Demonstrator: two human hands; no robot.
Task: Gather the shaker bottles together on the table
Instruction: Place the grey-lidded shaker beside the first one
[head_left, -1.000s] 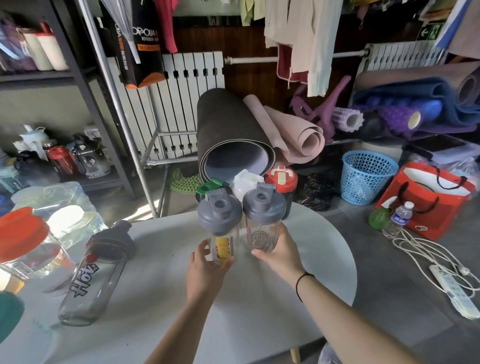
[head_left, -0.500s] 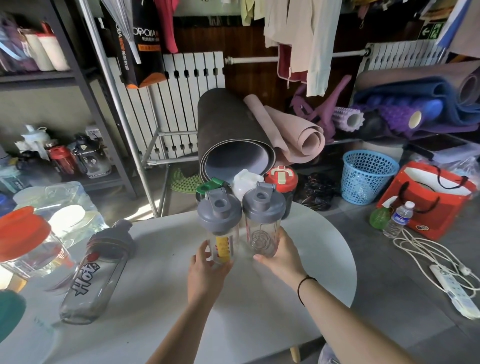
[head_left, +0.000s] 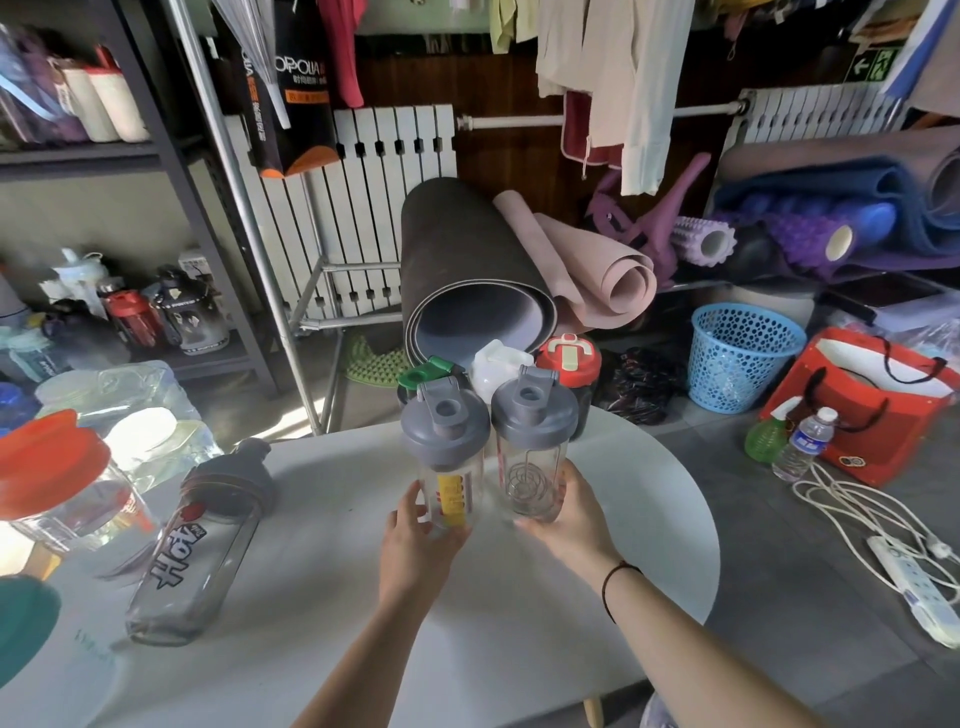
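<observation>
Two clear shaker bottles with grey lids stand side by side on the white table (head_left: 519, 649). My left hand (head_left: 415, 545) grips the left shaker bottle (head_left: 447, 462), which has a yellow label. My right hand (head_left: 571, 519) wraps the right shaker bottle (head_left: 532, 447), which has a wire whisk ball inside. Just behind them stand a green-lidded bottle (head_left: 428, 371), a white-lidded bottle (head_left: 498, 366) and a red-lidded bottle (head_left: 569, 361). A clear bottle with a dark lid and "Hot" lettering (head_left: 202, 540) lies on its side at the left.
An orange-lidded jar (head_left: 52, 483) and clear plastic containers (head_left: 130, 415) crowd the table's left end. Rolled mats (head_left: 467, 280) lean behind the table. On the floor at right are a blue basket (head_left: 740, 358), a red bag (head_left: 878, 400) and a power strip (head_left: 914, 582).
Both hands have stayed on the two grey-lidded bottles, which shifted slightly toward me and remain close together.
</observation>
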